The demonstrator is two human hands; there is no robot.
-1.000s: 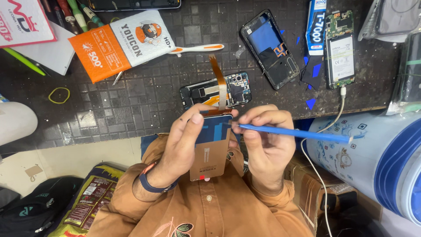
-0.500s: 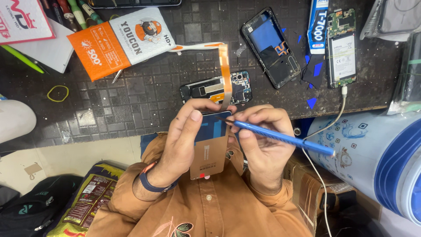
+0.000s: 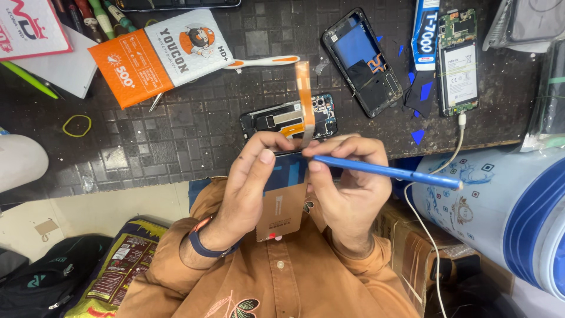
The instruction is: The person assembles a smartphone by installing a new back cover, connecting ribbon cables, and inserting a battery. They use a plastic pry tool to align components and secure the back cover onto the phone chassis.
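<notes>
The left hand [image 3: 247, 188] pinches the flat phone panel [image 3: 285, 197] by its upper edge, thumb on the blue face, over the person's chest just off the dark desk [image 3: 176, 147]. The right hand [image 3: 347, 188] has its grip pressed together around the blue pry tool [image 3: 382, 171], whose tip meets the panel's top edge. Since half a second ago the orange flex ribbon [image 3: 304, 97] has swung upright, and the tool lies flatter.
</notes>
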